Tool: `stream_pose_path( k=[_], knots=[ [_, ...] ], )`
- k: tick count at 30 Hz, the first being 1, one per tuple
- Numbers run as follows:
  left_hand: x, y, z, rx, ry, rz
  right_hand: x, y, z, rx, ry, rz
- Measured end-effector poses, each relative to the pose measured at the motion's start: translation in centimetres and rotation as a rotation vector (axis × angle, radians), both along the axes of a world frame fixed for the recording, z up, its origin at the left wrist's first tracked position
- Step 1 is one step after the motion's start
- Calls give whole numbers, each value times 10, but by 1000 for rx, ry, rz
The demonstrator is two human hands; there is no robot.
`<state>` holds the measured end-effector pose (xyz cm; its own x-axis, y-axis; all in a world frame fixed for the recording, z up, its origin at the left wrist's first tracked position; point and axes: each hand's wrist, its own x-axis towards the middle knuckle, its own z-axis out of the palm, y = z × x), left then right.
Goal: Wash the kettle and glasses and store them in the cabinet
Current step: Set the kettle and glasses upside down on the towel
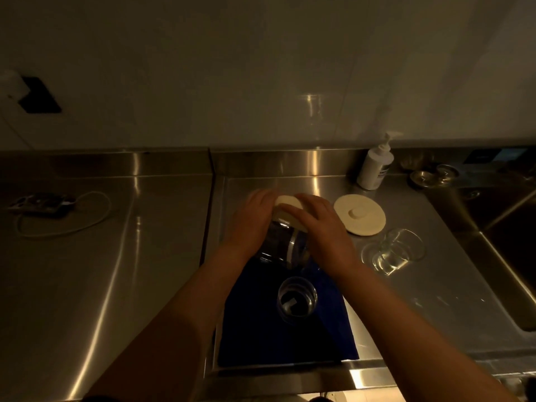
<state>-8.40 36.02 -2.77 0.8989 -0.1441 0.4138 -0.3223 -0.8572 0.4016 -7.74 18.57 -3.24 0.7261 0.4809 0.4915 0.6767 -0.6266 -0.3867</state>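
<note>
Head view: left hand (255, 216) and right hand (316, 224) both curled in a close grip round the tilted glass kettle (285, 245), held over the blue cloth (246, 329) on the bench (116, 256). One glass (297, 298) upright on cloth, another (398, 250) beside the cream lid (359, 214).

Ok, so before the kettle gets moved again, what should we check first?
1. Both hands on the glass kettle: ok, left hand and right hand grip it near its cream top.
2. Kettle upright: not ok, it is tilted over the blue cloth.
3. Glass on the cloth out of the way: not ok, it stands just below the kettle.
4. Cream lid within reach: ok, lying on the counter to the right.
5. Other glass safe: ok, off to the right.
6. Kettle dry inside: cannot tell.
</note>
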Motion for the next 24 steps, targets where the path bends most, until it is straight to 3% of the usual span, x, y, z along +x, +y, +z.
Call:
stream_pose_path(
  k=[3, 5, 7, 12, 15, 19, 24],
  knots=[
    [7, 7, 15, 47, -108, -58, 1, 16, 11, 596, 455, -14],
    [11, 10, 23, 99, -169, -62, 1, 26, 13, 859, 533, -32],
    [16, 12, 29, 156, -201, -98, -1, 33, 11, 974, 529, -19],
    [20, 7, 26, 287, -120, -226, -8, 35, -19, 809, 443, -157],
    [17, 2, 14, 294, -53, -247, -12, 27, -35, 688, 425, -209],
    [19, -6, 5, 245, -35, -259, -10, 12, -48, 426, 257, -282],
    [19, -7, 3, 146, -1, -212, -7, 7, -41, 134, 132, -166]
  ],
)
